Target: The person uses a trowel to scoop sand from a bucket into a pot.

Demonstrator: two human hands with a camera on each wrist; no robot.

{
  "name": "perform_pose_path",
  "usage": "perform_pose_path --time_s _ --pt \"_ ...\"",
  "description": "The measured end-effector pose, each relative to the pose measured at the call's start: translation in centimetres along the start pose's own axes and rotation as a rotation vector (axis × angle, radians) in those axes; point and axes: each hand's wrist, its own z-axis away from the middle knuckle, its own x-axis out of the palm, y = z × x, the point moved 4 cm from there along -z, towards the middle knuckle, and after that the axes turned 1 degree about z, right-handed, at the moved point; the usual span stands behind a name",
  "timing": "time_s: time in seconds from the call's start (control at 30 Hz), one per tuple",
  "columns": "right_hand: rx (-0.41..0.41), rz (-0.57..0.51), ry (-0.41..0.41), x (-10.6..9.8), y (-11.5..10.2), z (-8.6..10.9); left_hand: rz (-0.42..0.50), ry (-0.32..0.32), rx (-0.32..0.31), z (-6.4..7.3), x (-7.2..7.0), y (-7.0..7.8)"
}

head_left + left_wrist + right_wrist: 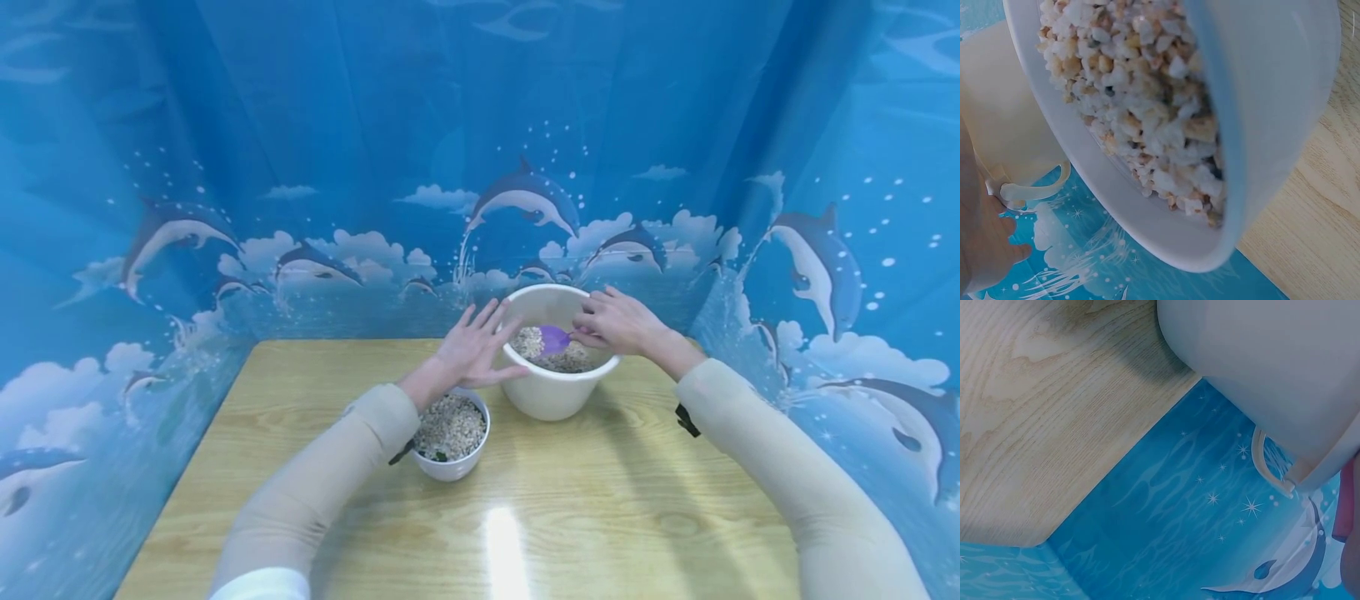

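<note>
A white bucket (551, 396) stands near the back of the table, with gravel (573, 360) inside. Over its right side, my right hand (618, 321) grips the handle of a small purple shovel (555, 339), whose blade is inside the bucket. Paler gravel lies at the blade's left; whether it rests on the blade I cannot tell. My left hand (472, 346) has its fingers spread at the bucket's left rim, thumb along the front. Below my left wrist sits a white bowl (450, 471) filled with mixed pebbly gravel (1141, 106). Only a sliver of my right hand (1352, 537) shows in the right wrist view.
A wooden table (600, 500) bears the bowl and bucket. Blue curtains (375, 125) printed with dolphins stand close behind and at both sides. A loop-shaped handle (1266, 465) sticks out from the bucket's side. Dark straps are on both wrists.
</note>
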Motion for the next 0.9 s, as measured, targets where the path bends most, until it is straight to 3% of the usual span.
perform_pose_path --time_s 0.9 --pt "0.034 -0.009 0.059 -0.8 0.6 2.1 0.018 0.006 0.005 0.1 0.0 0.0"
